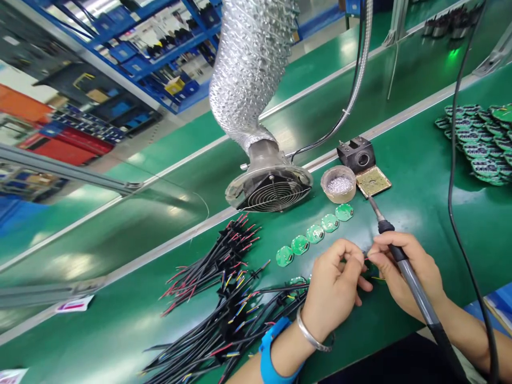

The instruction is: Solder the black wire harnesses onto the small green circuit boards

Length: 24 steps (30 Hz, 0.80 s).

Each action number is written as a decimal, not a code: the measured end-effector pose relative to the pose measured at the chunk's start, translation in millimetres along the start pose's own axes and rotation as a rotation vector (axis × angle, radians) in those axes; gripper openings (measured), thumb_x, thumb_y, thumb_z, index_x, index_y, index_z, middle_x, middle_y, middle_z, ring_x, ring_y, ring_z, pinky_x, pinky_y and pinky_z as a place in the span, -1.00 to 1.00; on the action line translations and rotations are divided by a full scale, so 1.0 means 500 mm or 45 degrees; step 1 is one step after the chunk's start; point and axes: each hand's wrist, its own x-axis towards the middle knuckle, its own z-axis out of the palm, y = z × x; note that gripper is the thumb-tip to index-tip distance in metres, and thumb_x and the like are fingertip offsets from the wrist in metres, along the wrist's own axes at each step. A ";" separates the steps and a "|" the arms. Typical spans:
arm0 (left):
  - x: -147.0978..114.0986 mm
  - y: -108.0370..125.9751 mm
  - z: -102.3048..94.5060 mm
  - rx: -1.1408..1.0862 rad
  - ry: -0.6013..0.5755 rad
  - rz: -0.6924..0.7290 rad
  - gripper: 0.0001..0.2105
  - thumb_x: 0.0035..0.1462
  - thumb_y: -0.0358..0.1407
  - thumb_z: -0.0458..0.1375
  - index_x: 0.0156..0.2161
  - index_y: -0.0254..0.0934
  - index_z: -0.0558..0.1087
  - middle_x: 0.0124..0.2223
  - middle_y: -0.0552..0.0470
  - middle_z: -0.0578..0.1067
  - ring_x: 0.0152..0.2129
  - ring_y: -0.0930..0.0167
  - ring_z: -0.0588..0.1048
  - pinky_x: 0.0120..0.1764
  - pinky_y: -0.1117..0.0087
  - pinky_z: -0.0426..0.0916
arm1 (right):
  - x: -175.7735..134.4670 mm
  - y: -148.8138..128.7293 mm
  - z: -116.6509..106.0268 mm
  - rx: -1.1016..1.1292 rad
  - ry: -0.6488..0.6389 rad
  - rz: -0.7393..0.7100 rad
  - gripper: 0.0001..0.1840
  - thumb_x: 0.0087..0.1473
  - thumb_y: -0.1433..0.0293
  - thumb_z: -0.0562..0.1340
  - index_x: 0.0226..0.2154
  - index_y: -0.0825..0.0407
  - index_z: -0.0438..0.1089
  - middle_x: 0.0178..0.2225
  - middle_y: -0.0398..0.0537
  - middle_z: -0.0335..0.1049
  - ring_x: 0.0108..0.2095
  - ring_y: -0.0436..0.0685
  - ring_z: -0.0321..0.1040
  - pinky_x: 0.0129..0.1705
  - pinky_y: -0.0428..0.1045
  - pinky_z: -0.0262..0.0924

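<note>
My left hand (334, 282), wearing a bangle and blue wristband, is closed in a pinch on a thin wire, mostly hidden by the fingers. Bits of red and yellow wire show between the two hands. My right hand (416, 274) holds a soldering iron (412, 282), its tip pointing up and away near the sponge tray (373, 182). The thumb and forefinger of that hand also come together close to the wire. Beyond my left hand runs a slanted row of several round green circuit boards (316, 233). Black cables (224, 314) with coloured wire ends lie to its left.
A bowl of silvery solder bits (338, 185) stands beside a black iron holder (358, 153). A fume extractor hood (270, 186) hangs low over the bench. More circuit boards (486, 144) are piled at right. The iron's black cord (452, 186) crosses the right side.
</note>
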 end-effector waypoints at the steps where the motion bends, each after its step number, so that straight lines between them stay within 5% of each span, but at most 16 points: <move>1: 0.003 0.000 0.000 -0.009 0.020 -0.017 -0.82 0.12 -0.17 0.03 -0.37 -0.26 0.26 -0.46 0.15 0.35 -0.68 0.52 0.44 -0.78 0.62 0.17 | -0.002 0.003 0.000 -0.020 -0.001 -0.021 -0.79 0.13 0.45 0.18 -0.15 -0.03 0.23 -0.44 -0.22 0.41 -0.52 -0.08 0.36 -0.44 -0.20 0.31; 7: 0.021 0.011 -0.022 0.276 -0.181 -0.194 -0.89 0.00 -0.28 0.11 -0.44 -0.29 0.32 -0.64 0.22 0.25 -0.78 0.61 0.21 -0.73 0.59 0.05 | -0.005 0.020 -0.004 -0.052 -0.142 -0.207 -0.80 0.13 0.52 0.12 -0.18 -0.03 0.26 -0.38 -0.16 0.39 -0.42 -0.05 0.38 -0.33 -0.15 0.32; 15: 0.029 0.003 -0.018 1.141 -0.121 0.207 -0.92 -0.04 -0.38 0.13 -0.50 -0.28 0.43 -0.40 0.06 0.43 -0.36 0.40 0.36 -0.21 0.34 0.23 | 0.008 0.043 -0.063 -0.033 -0.223 -0.187 -0.63 0.15 0.53 0.13 0.01 -0.05 0.29 -0.28 -0.15 0.44 -0.33 -0.05 0.38 -0.24 -0.13 0.28; 18: 0.041 0.000 -0.022 1.166 -0.164 0.121 -0.91 -0.02 -0.35 0.14 -0.49 -0.27 0.45 -0.39 0.05 0.42 -0.34 0.39 0.36 -0.22 0.35 0.23 | 0.011 0.056 -0.107 -0.007 -0.240 -0.155 -0.60 0.13 0.46 0.15 0.05 -0.06 0.30 -0.28 -0.11 0.40 -0.33 -0.01 0.34 -0.29 -0.09 0.24; 24: 0.063 0.013 -0.024 1.142 -0.241 -0.060 -0.92 -0.11 -0.39 0.14 -0.57 -0.26 0.42 -0.47 0.10 0.42 -0.45 0.44 0.36 -0.34 0.40 0.22 | 0.004 0.080 -0.140 0.194 -0.249 0.001 -0.84 0.09 0.37 0.15 -0.25 -0.01 0.40 -0.46 -0.13 0.30 -0.49 0.00 0.18 -0.51 -0.06 0.01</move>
